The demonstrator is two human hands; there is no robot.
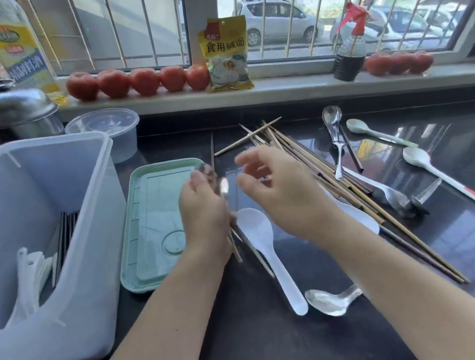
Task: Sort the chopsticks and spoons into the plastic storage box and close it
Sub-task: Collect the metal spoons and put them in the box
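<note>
While the left hand [204,211] grips chopsticks [233,240], the right hand [277,192] hovers slack-fingered beside the green lid [151,221].

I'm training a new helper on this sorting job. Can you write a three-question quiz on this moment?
1. True or false: the green lid is on the storage box.
2. Which hand holds utensils: A left hand, B right hand?
3. Fill in: the loose chopsticks lie to the ____ of the lid.

Key: 1 false, it lies on the counter beside the box. 2 A. 3 right.
</note>
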